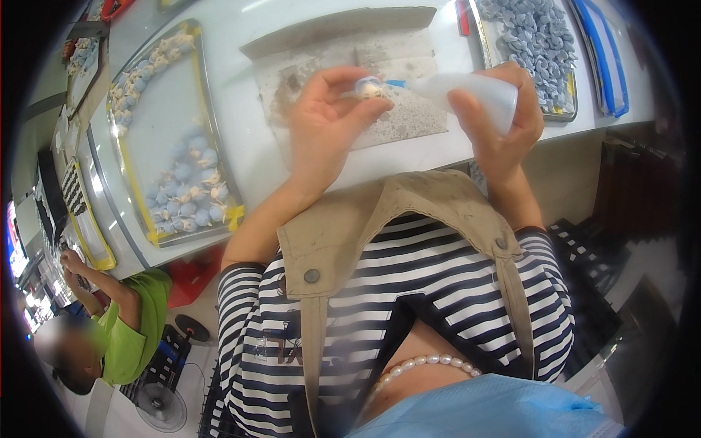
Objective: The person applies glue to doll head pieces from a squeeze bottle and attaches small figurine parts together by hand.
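Observation:
Between the thumb and fingers of my left hand is a small cream and pale blue toy figure. My right hand is wrapped round a translucent white squeeze bottle, tilted on its side. The bottle's blue nozzle points left at the figure, close to it; whether the two touch I cannot tell. Both hands are raised over a stained cardboard sheet on the white table.
At left, a yellow-taped tray holds several blue and cream figures. A tray of small grey-blue pieces stands at the far right, with a blue-rimmed tray beside it. Lower left, a co-worker in a green shirt sits at another table.

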`<action>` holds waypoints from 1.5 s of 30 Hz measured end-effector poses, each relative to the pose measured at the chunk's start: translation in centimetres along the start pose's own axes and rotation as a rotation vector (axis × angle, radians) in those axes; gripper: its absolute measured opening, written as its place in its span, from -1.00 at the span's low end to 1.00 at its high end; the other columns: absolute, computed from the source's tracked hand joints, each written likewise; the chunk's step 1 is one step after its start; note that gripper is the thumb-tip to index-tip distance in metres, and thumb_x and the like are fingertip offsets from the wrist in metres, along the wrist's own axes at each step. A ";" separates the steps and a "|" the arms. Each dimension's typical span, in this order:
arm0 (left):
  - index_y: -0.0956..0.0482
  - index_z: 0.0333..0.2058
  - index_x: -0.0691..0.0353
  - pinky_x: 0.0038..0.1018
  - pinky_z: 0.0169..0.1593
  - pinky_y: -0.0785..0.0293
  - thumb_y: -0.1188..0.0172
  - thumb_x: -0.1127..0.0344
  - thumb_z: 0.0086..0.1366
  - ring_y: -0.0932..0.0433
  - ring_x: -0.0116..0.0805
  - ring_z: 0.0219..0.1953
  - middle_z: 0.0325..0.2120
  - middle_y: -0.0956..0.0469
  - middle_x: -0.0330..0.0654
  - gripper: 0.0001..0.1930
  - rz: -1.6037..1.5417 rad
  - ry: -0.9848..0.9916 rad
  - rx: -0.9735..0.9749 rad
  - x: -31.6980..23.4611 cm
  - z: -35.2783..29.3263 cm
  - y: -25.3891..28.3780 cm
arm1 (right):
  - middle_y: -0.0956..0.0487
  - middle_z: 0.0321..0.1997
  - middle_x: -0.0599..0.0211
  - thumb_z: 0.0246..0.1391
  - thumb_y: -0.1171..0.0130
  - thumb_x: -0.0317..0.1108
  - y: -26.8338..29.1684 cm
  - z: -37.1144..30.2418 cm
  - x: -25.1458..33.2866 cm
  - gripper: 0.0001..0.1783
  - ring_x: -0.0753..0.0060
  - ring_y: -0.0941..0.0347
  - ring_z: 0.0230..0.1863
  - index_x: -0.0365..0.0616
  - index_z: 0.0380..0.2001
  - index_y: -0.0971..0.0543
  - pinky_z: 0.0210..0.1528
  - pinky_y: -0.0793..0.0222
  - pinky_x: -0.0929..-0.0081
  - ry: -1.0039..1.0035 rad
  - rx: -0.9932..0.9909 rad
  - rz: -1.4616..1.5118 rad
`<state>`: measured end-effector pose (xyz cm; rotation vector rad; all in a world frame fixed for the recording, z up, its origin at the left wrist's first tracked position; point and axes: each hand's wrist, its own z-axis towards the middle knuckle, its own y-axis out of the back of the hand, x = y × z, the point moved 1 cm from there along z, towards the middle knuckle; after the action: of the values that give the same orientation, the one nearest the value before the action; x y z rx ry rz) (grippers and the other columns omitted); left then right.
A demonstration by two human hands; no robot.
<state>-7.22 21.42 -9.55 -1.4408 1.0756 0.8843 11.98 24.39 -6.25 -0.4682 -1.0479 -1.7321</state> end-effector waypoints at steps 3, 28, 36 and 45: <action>-0.32 -0.13 0.38 -0.57 -0.23 -0.45 -0.16 0.53 0.11 -0.53 -0.33 -0.26 -0.24 -0.48 -0.06 -0.67 -0.010 0.000 -0.002 0.0 0.0 0.1 | -0.46 -0.53 0.37 -0.25 -0.39 -0.38 -0.1 -0.1 -0.1 -0.67 0.60 -0.39 -0.53 -0.18 -0.44 -0.44 -0.51 -0.31 0.68 0.004 0.003 -0.025; -0.33 -0.16 0.33 -0.50 -0.14 -0.47 -0.16 0.57 0.08 -0.53 -0.33 -0.26 -0.20 -0.45 -0.03 -0.68 -0.135 -0.071 0.074 -2.3 0.3 -2.5 | -0.55 -0.42 0.34 -0.01 -0.11 -0.22 3.5 3.8 -8.2 -0.81 0.42 -0.43 -0.38 -0.10 -0.41 -0.56 -0.27 -0.30 0.53 -0.193 0.002 -0.402; -0.34 -0.16 0.32 -0.55 -0.17 -0.44 -0.17 0.57 0.07 -0.51 -0.40 -0.28 -0.21 -0.44 -0.08 -0.67 -0.088 -0.045 0.061 -2.8 0.5 -3.3 | -0.54 -0.34 0.37 -0.13 -0.15 -0.22 6.6 7.6 -15.4 -0.70 0.26 -0.38 -0.19 -0.05 -0.27 -0.54 -0.11 -0.29 0.39 -0.114 0.069 -0.884; -0.33 -0.15 0.32 -0.56 -0.16 -0.42 -0.16 0.57 0.07 -0.51 -0.40 -0.26 -0.18 -0.42 -0.09 -0.66 -0.108 -0.004 0.074 -3.0 0.7 -3.8 | -0.54 -0.34 0.33 -0.15 -0.14 -0.37 8.2 7.2 -15.3 -0.73 0.24 -0.39 -0.20 -0.05 -0.26 -0.55 -0.12 -0.29 0.42 -0.006 0.065 -0.754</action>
<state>-4.57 22.62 -5.61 -1.4208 1.0077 0.7628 24.41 37.99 -9.79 -0.0179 -1.3889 -2.3332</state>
